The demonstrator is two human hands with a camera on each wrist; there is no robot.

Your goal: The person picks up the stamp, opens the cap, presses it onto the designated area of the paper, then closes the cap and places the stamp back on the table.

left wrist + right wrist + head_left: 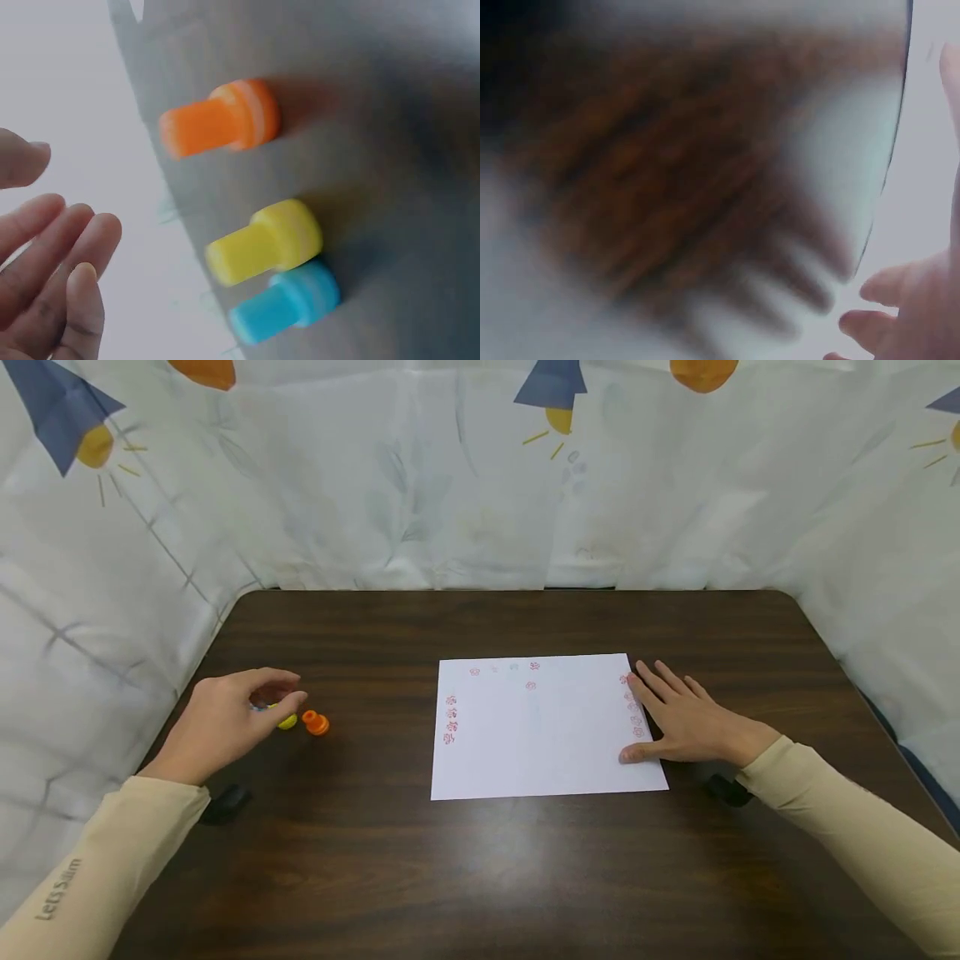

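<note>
stamps (262, 244) (three, capped), orange, yellow, seemingly blue

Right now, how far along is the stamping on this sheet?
Done: red stamp marks run along the paper at its left, top and right edges. In hand: the right hand rests flat on the sheet's right edge; the left hand hovers over three stamps, orange stamp, yellow stamp, blue stamp, gripping none. Left: the bottom edge and middle are bare.

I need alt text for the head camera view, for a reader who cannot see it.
A person's right hand rests flat on the right edge of a white paper bearing small red stamp marks, on a dark wooden table. The left hand hovers over small yellow and orange stamps.
</note>
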